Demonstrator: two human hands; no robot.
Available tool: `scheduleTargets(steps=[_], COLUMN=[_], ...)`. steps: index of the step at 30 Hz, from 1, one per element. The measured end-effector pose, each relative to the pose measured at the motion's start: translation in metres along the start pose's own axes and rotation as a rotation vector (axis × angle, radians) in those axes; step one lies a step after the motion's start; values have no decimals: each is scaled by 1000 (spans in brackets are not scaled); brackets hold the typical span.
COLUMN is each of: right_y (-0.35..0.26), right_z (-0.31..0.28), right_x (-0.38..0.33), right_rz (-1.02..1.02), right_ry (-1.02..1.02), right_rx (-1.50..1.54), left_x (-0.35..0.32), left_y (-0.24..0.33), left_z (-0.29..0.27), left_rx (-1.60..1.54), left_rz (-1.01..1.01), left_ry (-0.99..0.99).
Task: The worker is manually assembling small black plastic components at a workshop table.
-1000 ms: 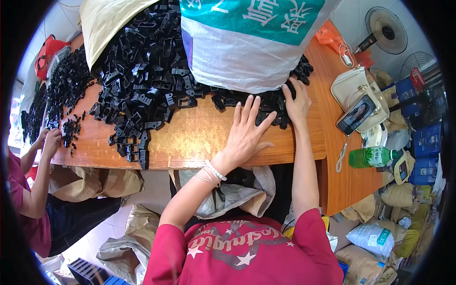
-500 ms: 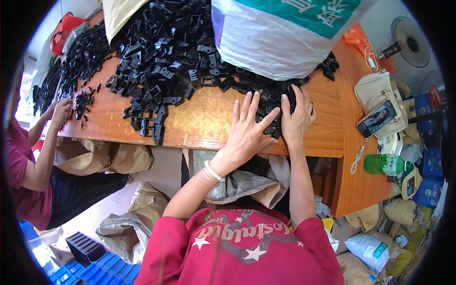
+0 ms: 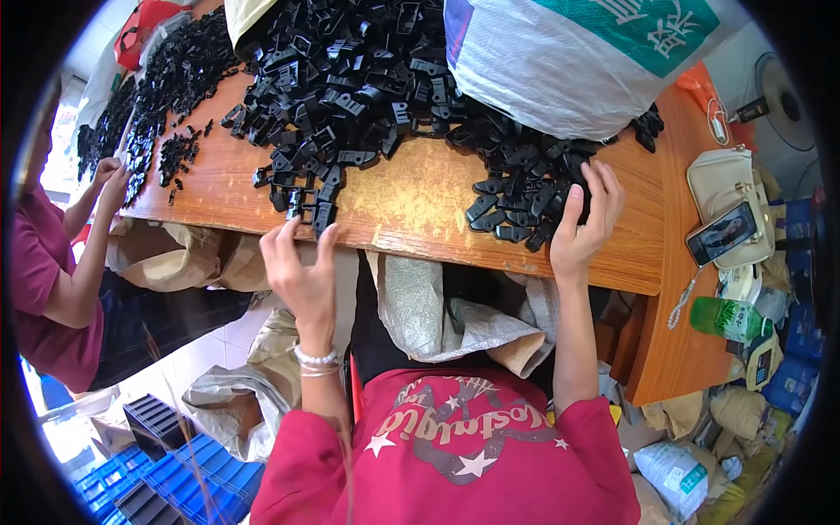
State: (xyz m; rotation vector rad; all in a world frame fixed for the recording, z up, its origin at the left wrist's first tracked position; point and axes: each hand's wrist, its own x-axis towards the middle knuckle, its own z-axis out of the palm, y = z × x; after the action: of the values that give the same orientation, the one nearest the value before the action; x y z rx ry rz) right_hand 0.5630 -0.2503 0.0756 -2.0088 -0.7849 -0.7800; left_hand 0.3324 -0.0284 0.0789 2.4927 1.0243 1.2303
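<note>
At the table's front edge, my left hand point(image 3: 302, 273) is open with thumb and fingers apart. Its fingertips are right beside the black plastic parts point(image 3: 313, 203) lying at the near tip of the big heap point(image 3: 350, 96). My right hand point(image 3: 588, 226), also open, rests against the right side of a smaller pile of black plastic parts point(image 3: 518, 197). Its fingers are spread and curve around that side of the pile. Both hands appear to hold nothing.
A white woven sack point(image 3: 542, 79) stands behind the smaller pile. An open sack point(image 3: 411, 306) hangs below the table edge at my lap. To the left, another person point(image 3: 74, 271) handles small black pieces. A phone point(image 3: 722, 233), cream handbag point(image 3: 710, 179) and green bottle point(image 3: 728, 318) are at right.
My left hand has left the smaller pile and moved left to the big heap's near tip. My right hand has shifted to the pile's right side. The whole view has shifted slightly.
</note>
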Motion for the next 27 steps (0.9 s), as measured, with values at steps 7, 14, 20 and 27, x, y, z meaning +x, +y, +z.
scheduleTargets(steps=[7,14,20,27], right_y=[-48,-58,-76,-81], right_z=[-11,-23,-20,-22], right_x=[-18,-40,-50,-56], right_rz=[-179,-174,-76,15], right_ry=[-200,-393,-472,-478], right_rx=[69,-203,-265,-227], left_x=[-14,-13,-17,-15], left_y=[-3,43,39,52], left_z=[13,7,16,5], left_rx=[-43,-998,-1533,-1366], left_rz=[44,-665,-793,-710], left_ry=[-87,-485,-851,-998])
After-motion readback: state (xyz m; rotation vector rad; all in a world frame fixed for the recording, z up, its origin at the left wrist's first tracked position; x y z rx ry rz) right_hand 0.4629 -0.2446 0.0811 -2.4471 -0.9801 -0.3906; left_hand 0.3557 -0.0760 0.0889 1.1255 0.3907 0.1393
